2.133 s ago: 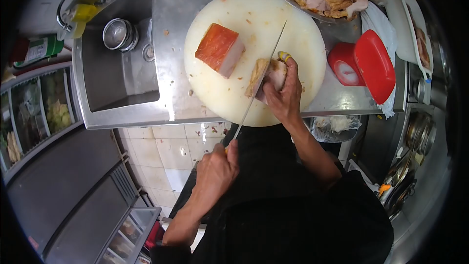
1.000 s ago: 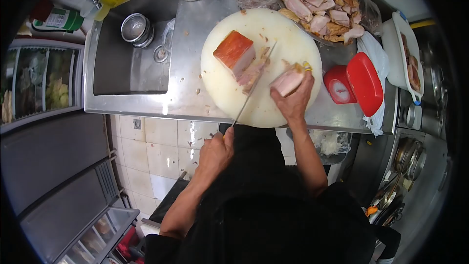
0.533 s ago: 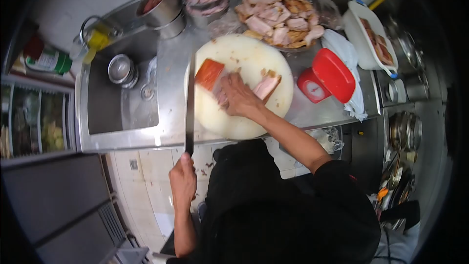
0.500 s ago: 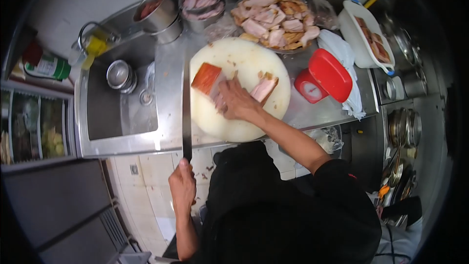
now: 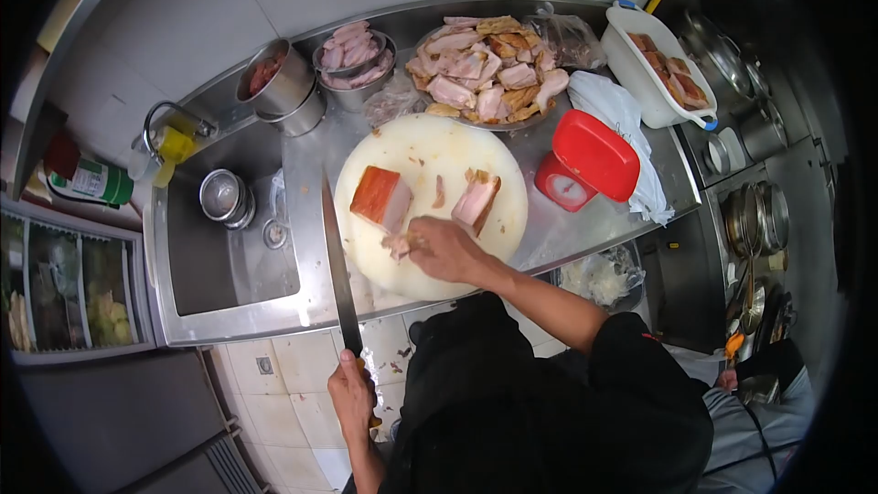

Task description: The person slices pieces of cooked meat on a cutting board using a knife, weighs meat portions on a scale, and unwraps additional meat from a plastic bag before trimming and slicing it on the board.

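My left hand (image 5: 352, 393) is wrapped round the handle of a long knife (image 5: 338, 265), its blade pointing away along the left side of the round white chopping board (image 5: 439, 146). Over the board's near part, my right hand (image 5: 444, 250) pinches a small meat scrap (image 5: 396, 245). Just beyond it lies a block of roast pork (image 5: 380, 198) with reddish-brown skin, apart from the fingers. A smaller pork piece (image 5: 476, 202) rests to the right, and a thin meat strip (image 5: 439, 191) lies between the two.
Behind the board stands a platter heaped with pork pieces (image 5: 485, 69). A red kitchen scale (image 5: 585, 160) is at the right, near a white tub (image 5: 631, 32) of meat. Metal pots (image 5: 291, 101) stand behind the sink (image 5: 206, 261) on the left. Another person's sleeve (image 5: 777, 375) shows at lower right.
My right hand has come off the pork block towards me and now pinches a scrap. The block sits uncovered. The knife stays in my left hand; the whole view has shifted slightly.
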Motion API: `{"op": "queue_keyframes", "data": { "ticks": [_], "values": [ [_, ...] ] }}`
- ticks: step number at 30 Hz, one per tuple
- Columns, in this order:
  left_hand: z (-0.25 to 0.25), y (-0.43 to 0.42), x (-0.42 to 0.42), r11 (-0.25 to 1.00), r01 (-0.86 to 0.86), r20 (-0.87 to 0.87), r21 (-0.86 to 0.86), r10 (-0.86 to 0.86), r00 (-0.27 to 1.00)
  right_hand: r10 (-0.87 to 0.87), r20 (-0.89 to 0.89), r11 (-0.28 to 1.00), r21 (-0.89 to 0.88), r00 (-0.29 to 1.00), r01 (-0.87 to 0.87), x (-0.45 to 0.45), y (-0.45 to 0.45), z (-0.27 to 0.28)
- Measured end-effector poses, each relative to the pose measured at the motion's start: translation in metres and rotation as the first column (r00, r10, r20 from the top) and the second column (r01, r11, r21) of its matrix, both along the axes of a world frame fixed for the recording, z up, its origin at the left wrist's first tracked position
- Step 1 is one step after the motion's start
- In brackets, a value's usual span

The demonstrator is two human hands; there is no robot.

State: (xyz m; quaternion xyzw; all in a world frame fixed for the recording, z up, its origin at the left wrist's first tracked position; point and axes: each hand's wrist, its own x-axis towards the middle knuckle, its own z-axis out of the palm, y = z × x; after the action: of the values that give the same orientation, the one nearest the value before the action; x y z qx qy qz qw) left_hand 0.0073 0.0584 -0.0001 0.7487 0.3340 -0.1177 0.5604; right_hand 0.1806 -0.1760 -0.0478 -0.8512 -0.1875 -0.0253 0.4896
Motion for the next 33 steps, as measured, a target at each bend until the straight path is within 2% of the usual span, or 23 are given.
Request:
{"op": "queue_keyframes", "data": {
  "ticks": [1, 3, 5, 6, 7, 9, 11, 14, 17, 20, 23, 26, 29, 32, 33],
  "values": [
    [0.000, -0.001, 0.001, 1.000, -0.006, -0.008, 0.013, 0.006, 1.000, -0.015, -0.135, 0.998, 0.061, 0.991, 0.024, 0.009, -0.009, 0.017],
    [0.000, -0.003, 0.003, 0.999, -0.016, -0.021, 0.040, 0.017, 1.000, -0.104, -0.180, 0.975, 0.176, 0.978, 0.136, 0.037, -0.034, 0.036],
    [0.006, -0.009, 0.005, 0.999, -0.017, -0.021, 0.043, 0.018, 1.000, -0.244, -0.415, 0.924, 0.174, 0.876, 0.340, 0.075, -0.070, 0.055],
    [0.009, -0.012, 0.007, 0.999, -0.018, -0.020, 0.044, 0.019, 1.000, -0.460, -0.075, 0.879, 0.104, 0.885, 0.465, 0.103, -0.091, 0.038],
    [0.009, -0.015, 0.007, 0.998, -0.019, -0.016, 0.057, 0.020, 1.000, -0.590, 0.282, 0.801, 0.084, 0.756, 0.593, 0.130, -0.113, 0.021],
    [0.008, -0.019, 0.005, 0.996, -0.028, -0.010, 0.081, 0.029, 1.000, -0.513, 0.280, 0.833, -0.066, 0.812, 0.549, 0.148, -0.152, 0.060],
    [0.004, -0.023, 0.004, 0.996, -0.050, -0.022, 0.069, 0.051, 0.998, -0.344, 0.544, 0.799, -0.259, 0.765, 0.543, 0.199, -0.209, 0.030],
    [0.004, -0.033, 0.005, 0.996, -0.075, -0.039, 0.053, 0.077, 0.996, -0.259, 0.490, 0.759, -0.430, 0.832, 0.490, 0.228, -0.246, 0.015],
    [0.008, -0.041, 0.008, 0.993, -0.109, -0.044, 0.041, 0.110, 0.993, -0.359, 0.530, 0.741, -0.340, 0.769, 0.580, 0.220, -0.243, 0.022],
    [0.010, -0.051, 0.013, 0.991, -0.124, -0.033, 0.049, 0.126, 0.991, -0.322, 0.267, 0.864, -0.311, 0.908, 0.397, 0.223, -0.260, 0.019],
    [0.006, -0.053, 0.016, 0.994, -0.104, -0.033, 0.044, 0.105, 0.994, -0.319, 0.235, 0.870, -0.311, 0.918, 0.382, 0.230, -0.269, -0.003],
    [0.007, -0.057, 0.019, 0.995, -0.098, -0.040, 0.025, 0.098, 0.994, -0.175, 0.335, 0.877, -0.375, 0.926, 0.301, 0.233, -0.274, -0.002],
    [0.007, -0.060, 0.024, 0.995, -0.095, -0.024, 0.029, 0.096, 0.995, -0.327, 0.423, 0.869, -0.217, 0.845, 0.445, 0.218, -0.257, 0.017],
    [0.005, -0.059, 0.023, 0.998, -0.060, -0.004, 0.019, 0.060, 0.998, -0.154, 0.456, 0.820, -0.435, 0.876, 0.371, 0.230, -0.271, -0.006],
    [0.005, -0.058, 0.022, 0.999, -0.046, 0.000, 0.013, 0.046, 0.999, -0.165, 0.410, 0.821, -0.447, 0.897, 0.355, 0.226, -0.269, -0.002]
  ]
}}
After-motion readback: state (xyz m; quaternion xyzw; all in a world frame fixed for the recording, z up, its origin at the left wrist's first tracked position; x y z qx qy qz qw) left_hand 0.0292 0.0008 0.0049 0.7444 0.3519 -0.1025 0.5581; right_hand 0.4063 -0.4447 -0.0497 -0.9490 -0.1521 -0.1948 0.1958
